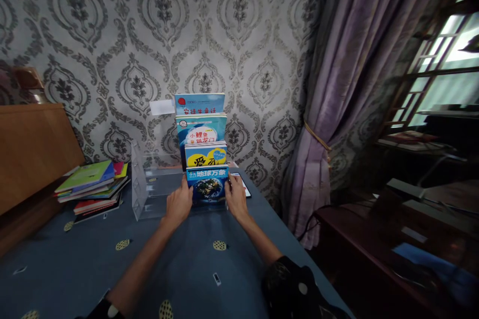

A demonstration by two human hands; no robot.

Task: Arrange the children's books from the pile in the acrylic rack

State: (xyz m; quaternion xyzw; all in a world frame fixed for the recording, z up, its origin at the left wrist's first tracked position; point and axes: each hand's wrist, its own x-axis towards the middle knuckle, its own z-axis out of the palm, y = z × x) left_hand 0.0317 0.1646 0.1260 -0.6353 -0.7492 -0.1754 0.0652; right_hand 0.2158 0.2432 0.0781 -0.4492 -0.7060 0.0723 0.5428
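Observation:
A blue book with a globe on its cover [208,187] stands upright in the lowest front tier of a clear stepped rack [139,184]. My left hand [180,200] is closed on the book's left edge, and my right hand [236,193] grips its right edge. Behind it rise a yellow and blue book [194,154], a teal book with a white oval [187,129] and, at the top, a light blue book [204,102]. All of them fill the right side of the rack. What lies under my fingertips is partly hidden.
A pile of colourful books [93,184] lies to the left, by a wooden cabinet [37,149]. A flat device with a lit screen [245,187] is right of the rack. The patterned wall [239,40] stands behind; a purple curtain [322,109] hangs past the table's right edge.

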